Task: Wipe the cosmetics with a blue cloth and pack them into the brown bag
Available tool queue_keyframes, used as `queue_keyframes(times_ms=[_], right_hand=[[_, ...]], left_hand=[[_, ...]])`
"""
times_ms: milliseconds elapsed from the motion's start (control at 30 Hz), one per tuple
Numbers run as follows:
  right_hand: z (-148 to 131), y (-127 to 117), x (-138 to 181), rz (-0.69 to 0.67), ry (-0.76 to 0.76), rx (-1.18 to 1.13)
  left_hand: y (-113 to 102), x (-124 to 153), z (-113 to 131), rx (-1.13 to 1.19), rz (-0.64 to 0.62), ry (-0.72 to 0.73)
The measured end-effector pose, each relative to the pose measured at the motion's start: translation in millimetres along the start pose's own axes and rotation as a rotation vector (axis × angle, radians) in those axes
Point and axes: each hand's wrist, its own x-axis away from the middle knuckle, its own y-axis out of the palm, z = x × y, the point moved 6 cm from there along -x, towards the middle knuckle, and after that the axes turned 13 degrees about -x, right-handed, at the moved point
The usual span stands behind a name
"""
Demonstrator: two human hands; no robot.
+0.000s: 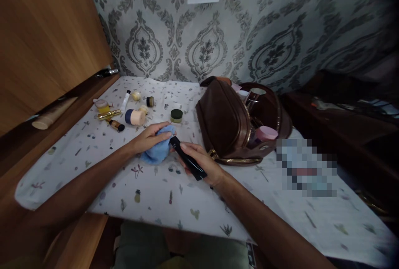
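Observation:
My left hand [153,137] is closed on a blue cloth [156,152], whose folds hang below the fingers. In my right hand [202,159] is a black tube [189,160], slanting so that its upper left end meets the cloth. Both hands are just above the patterned white tablecloth [134,194]. Behind them stands a small jar with a dark green lid [176,114]. To the right of my hands, a brown cosmetic bag [221,115] lies unzipped, with a pink-lidded container [266,133] and a silver-capped item [256,94] inside.
At the left of the table lie several cosmetics, among them a navy and peach jar [135,117], a white tube [125,100], a gold tube [109,114] and a yellow jar [102,106]. A wooden cabinet [52,24] borders the left side. A blurred-out patch [307,169] covers something at the right.

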Motion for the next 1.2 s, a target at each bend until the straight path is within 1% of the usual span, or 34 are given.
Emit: queue_keyframes(times_ms=[67, 200, 367, 500, 567, 667, 733, 800, 867, 1067, 1200], right_hand=[[-0.4, 0.4, 0.7, -0.003, 0.021, 0.007], [-2.4, 0.7, 2.6, -0.006, 0.044, 0.0], [-4.1, 0.6, 3.2, -0.031, 0.048, 0.037], [-1.2, -1.7, 0.2, -0.025, 0.015, 0.116], [-3.5, -4.3, -2.0, -0.003, -0.068, 0.223], [-13.9, -8.8, -2.9, 0.076, -0.273, 0.435], [-16.9, -10.4, -2.7, 0.108, -0.334, 0.514], [-16.2, -11.4, -2.8, 0.121, -0.327, 0.519], [-14.9, -11.3, -2.4, 0.119, -0.306, 0.478], [-8.3, -7.2, -1.8, 0.033, -0.152, 0.262], [-7.9, -10.2, -0.7, 0.049, -0.114, 0.218]], left_hand=[[-0.4, 0.2, -0.5, -0.016, 0.024, -0.002], [-0.8, -0.3, -1.2, -0.074, 0.073, 0.061], [0.2, -0.6, 0.0, -0.118, 0.051, 0.082], [-1.0, -0.9, 2.4, -0.118, 0.047, 0.072], [-1.4, -1.2, 3.4, -0.12, 0.052, 0.078], [-2.0, -1.6, 2.9, -0.123, 0.069, 0.079], [-2.0, -1.7, 1.4, -0.114, 0.073, 0.064], [-1.8, -1.6, 0.6, -0.098, 0.069, 0.056], [-2.0, -1.4, 0.0, -0.088, 0.06, 0.05], [-2.8, -0.4, -5.9, -0.056, 0.03, 0.009], [-2.4, -0.4, -10.4, -0.027, 0.024, -0.036]])
